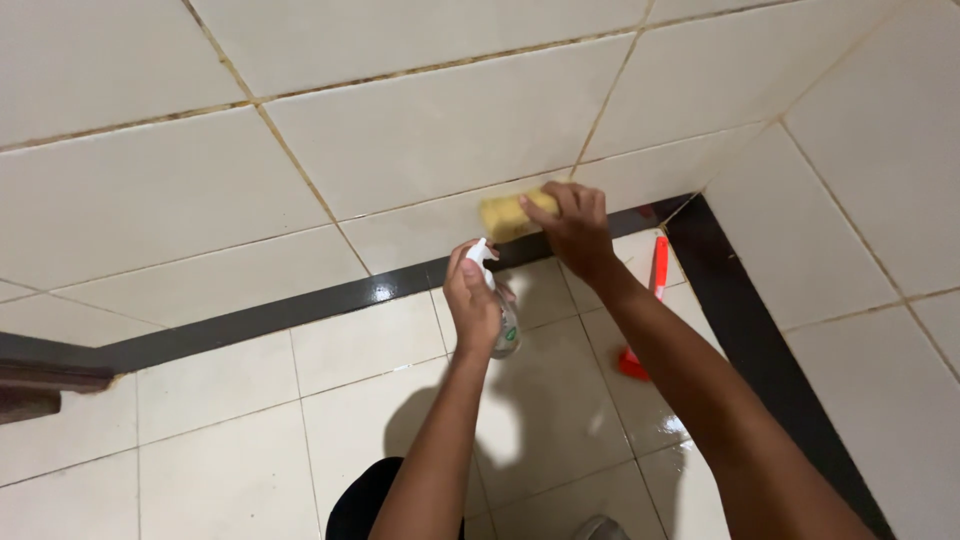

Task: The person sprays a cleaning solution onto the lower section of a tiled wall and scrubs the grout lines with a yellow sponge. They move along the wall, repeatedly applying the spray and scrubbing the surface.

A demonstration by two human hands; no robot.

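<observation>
From the head camera, my right hand [572, 228] presses a yellow sponge [508, 215] flat against the white wall tile [430, 130], just above the dark border strip [300, 308]; my fingers lie spread over its right end, lightly curled. My left hand [472, 300] is wrapped tight round a small spray bottle [503, 330], its white nozzle [478, 251] aimed at the wall just beside the sponge. A red brush [650, 300] lies on the wet floor tiles [560, 420] beneath my right forearm.
</observation>
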